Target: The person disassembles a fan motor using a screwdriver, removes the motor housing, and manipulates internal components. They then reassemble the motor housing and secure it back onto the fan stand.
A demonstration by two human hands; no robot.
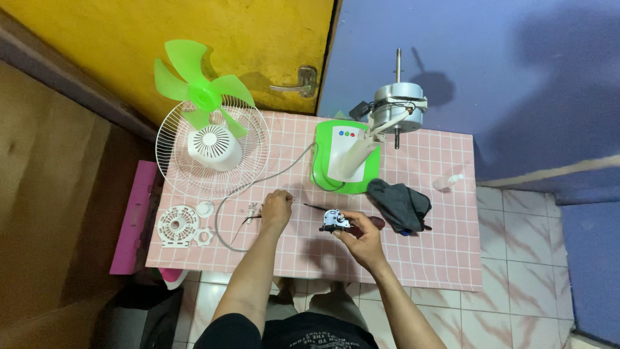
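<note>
Pink box (132,216) at the far left edge, hanging beside the worktop (445,258), which carries a pink checked cloth.

White vent cover (178,225) and a small ring part (205,237) lie flat near the left corner. Above them the wire guard (174,165) lies face up with the white motor cap (214,147) in it; green blade (201,89) leans at the back edge against the yellow wall.

A grey cord (223,229) loops from the fan base toward the front.

My left hand (276,210) is down on the cloth, fingers curled together over some small bits, likely screws; too small for me to tell whether anything is actually pinched. A thin dark tool (316,207) lies just right of it.

My right hand (360,238) is raised off the cloth, fingers clamped on a small gear unit (334,222), white and dark, held by its right side. That unit sits between the two hands, in front of the green base (345,155).

Judgement: to do this well, keep the unit low over the cloth so a dropped screw stays on the checks, pick one screw at a time, and hold the unit steady by its body, not its wires.

Motor (397,110) stands on the base's neck at the back. Dark rag (400,203) lies just right of the right hand; a clear bottle (447,181) lies beyond it.
</note>
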